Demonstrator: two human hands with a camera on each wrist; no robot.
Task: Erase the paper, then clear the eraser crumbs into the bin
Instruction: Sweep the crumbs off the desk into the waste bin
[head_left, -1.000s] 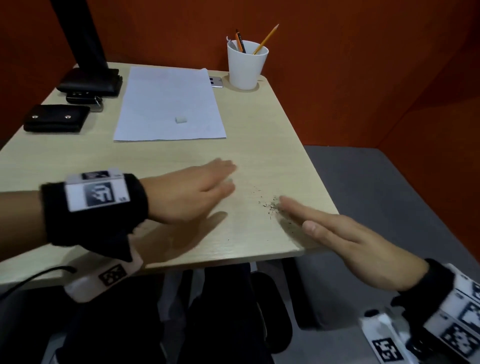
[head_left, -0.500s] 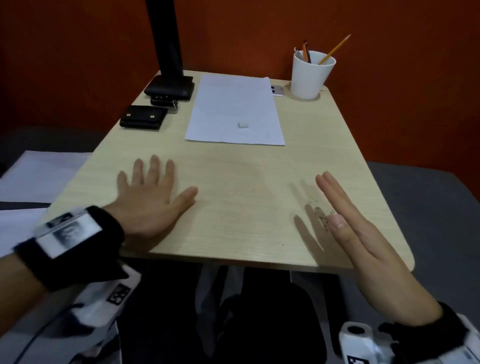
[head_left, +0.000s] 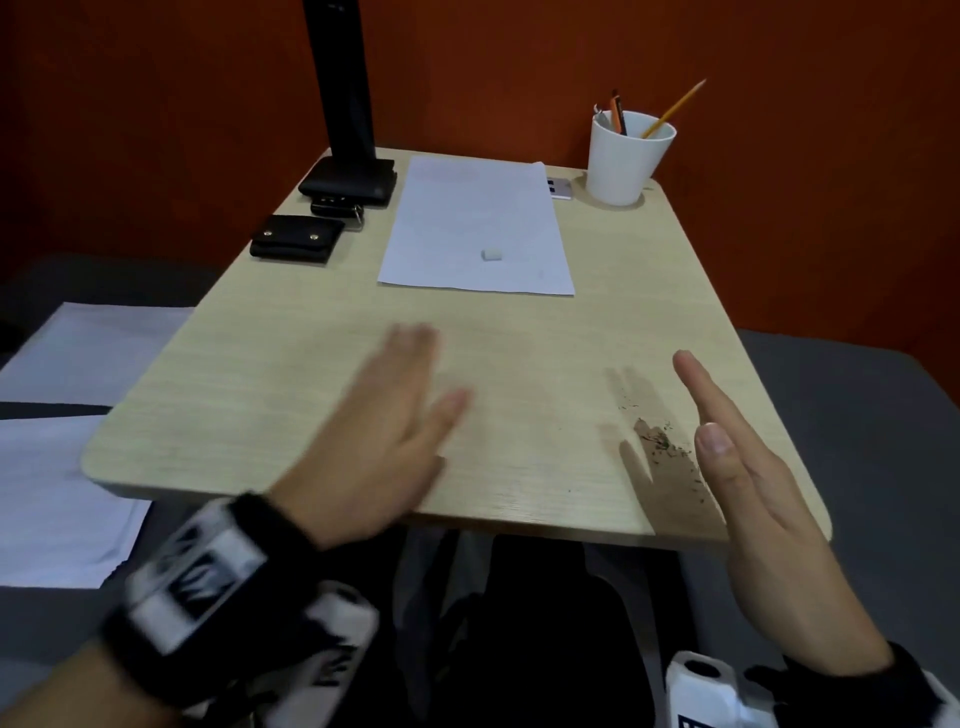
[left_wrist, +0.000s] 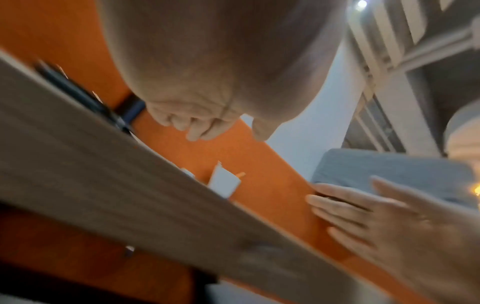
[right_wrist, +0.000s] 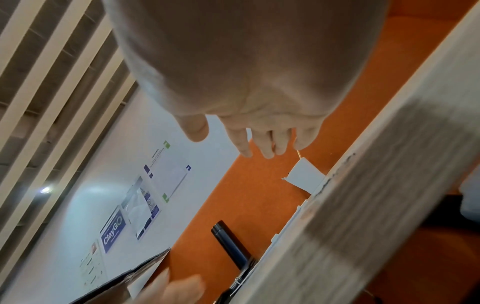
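Note:
A white sheet of paper (head_left: 475, 228) lies at the back of the wooden table (head_left: 291, 395), with a small white eraser (head_left: 491, 254) on it. Dark eraser crumbs (head_left: 660, 444) are gathered near the table's front right edge. My right hand (head_left: 727, 447) stands on edge just right of the crumbs, fingers straight, holding nothing. My left hand (head_left: 384, 426) hovers flat and blurred over the middle front of the table, fingers straight and empty. In the left wrist view the left hand (left_wrist: 207, 125) hangs above the table edge, with the right hand (left_wrist: 363, 214) opposite.
A white cup (head_left: 628, 156) with pencils stands at the back right corner. A black lamp base (head_left: 349, 179), keys and a black pouch (head_left: 296, 236) sit at the back left. White papers (head_left: 62, 431) lie left of the table. No bin is in view.
My left hand has swept from the table's front left toward the middle, closer to the crumbs. The right hand has stayed on edge beside the crumbs.

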